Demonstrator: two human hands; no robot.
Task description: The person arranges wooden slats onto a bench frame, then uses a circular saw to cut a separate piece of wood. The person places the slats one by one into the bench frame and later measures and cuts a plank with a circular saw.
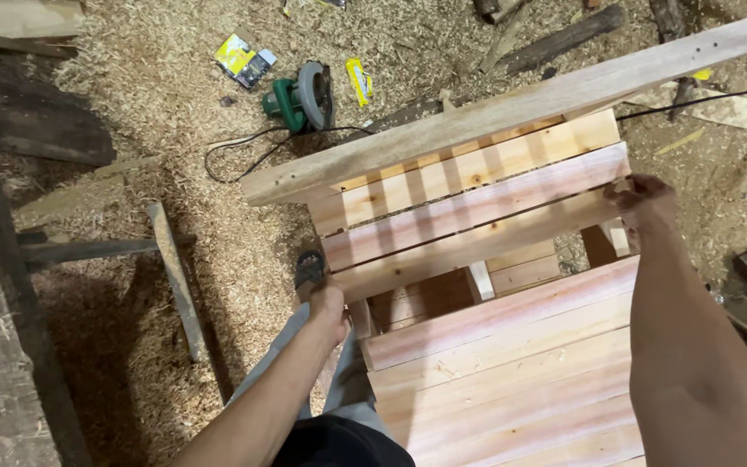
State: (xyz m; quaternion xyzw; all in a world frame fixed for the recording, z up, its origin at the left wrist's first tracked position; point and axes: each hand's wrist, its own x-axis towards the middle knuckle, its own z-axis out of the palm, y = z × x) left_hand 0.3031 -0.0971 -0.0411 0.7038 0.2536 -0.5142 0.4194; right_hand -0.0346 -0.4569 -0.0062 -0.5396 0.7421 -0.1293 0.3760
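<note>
Bare forearms without sleeves, grey trousers point(304, 363), a dark top and a dark sandal point(309, 268).

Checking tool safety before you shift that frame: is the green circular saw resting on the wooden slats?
No, the green circular saw lies on the sawdust floor, beyond the wooden slats.

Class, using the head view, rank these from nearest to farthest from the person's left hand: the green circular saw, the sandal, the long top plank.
1. Sandal, just above the left hand.
2. Long top plank, higher, across the frame.
3. Green circular saw, top on the sawdust.
</note>
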